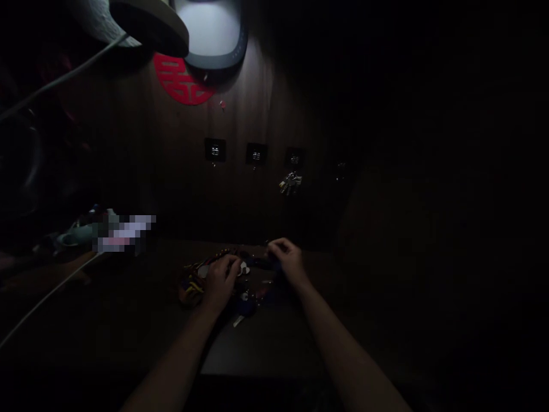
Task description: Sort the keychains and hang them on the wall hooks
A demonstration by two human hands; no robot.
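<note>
Dim light falls on a dark surface (257, 349) where a pile of small things lies. Over the pile, my left hand (221, 280) has its fingers curled together, with pale metallic pieces (244, 268) at its fingertips. What it grips is too dark to tell. To the right, my right hand (288, 258) is closed in a pinch, with whatever is between its fingers hidden. A bundle of yellow, red and dark cords (191, 286) sits left of my left hand. Below the hands lies a key with a dark blue head (244, 311).
Keys (291, 183) hang from one of several black square wall hooks (256, 153). Above are a lit lamp-like panel (210, 31) and a red round paper-cut (184, 86). At left, a pale cable (51, 300) runs beside a blurred-out item (126, 233).
</note>
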